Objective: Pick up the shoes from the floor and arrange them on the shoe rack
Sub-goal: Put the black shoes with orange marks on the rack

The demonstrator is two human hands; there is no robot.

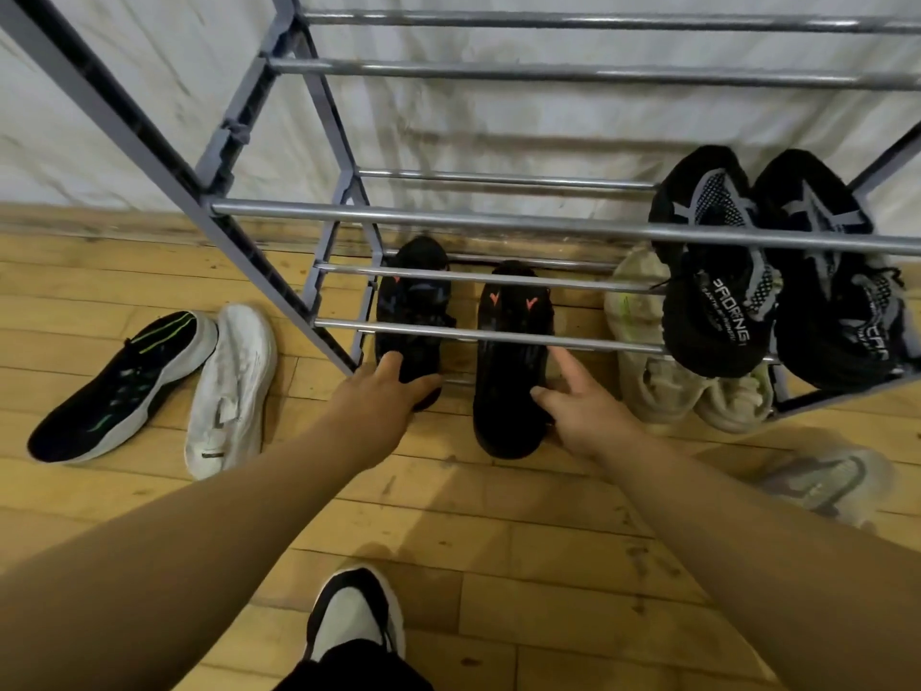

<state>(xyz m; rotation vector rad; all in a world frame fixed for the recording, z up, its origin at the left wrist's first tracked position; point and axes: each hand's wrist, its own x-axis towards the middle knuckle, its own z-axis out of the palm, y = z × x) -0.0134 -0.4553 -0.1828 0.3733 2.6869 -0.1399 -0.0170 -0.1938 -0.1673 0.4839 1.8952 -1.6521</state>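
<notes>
I rest my spread left hand [386,391] and right hand [578,411] on the black pair [513,351] (heels overhanging); nudge both evenly onto the shoe rack [448,221].

shoe rack [498,222] on a wooden floor [498,541]
2 black shoes [777,271] lie at the rack's right end; a black-and-green pair [149,386] lies on the floor off its left end.

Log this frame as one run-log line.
left hand: on left black shoe heel | right hand: on right black shoe heel | both: bottom tier, shoe rack | loose: dark sneaker, floor
</notes>
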